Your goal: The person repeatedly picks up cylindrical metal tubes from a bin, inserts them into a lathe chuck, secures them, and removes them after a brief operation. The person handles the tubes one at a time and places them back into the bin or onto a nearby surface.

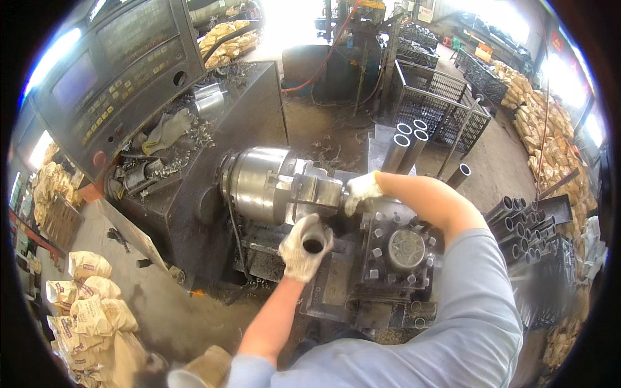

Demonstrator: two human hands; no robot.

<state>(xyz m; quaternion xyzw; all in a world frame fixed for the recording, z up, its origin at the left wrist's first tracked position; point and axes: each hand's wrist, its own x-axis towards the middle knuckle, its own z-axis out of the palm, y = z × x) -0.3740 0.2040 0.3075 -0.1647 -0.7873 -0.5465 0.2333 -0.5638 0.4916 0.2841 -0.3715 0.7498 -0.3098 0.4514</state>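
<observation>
My left hand, in a white knit glove, is wrapped around a short metal tube whose dark bore faces up at me. Just beyond it is the lathe chuck, a bright steel cylinder with stepped jaws. At the front of those jaws rests my right hand, also gloved, fingers curled downward; what lies under the fingers is mostly hidden. The square tool post, with a round cap and several clamping bolts, sits below my right forearm.
A control panel rises at upper left. Metal chips and a glove lie on the headstock. Upright tubes stand behind my right arm, and stacked tubes lie at right. Paper sacks sit lower left; a wire cage stands behind.
</observation>
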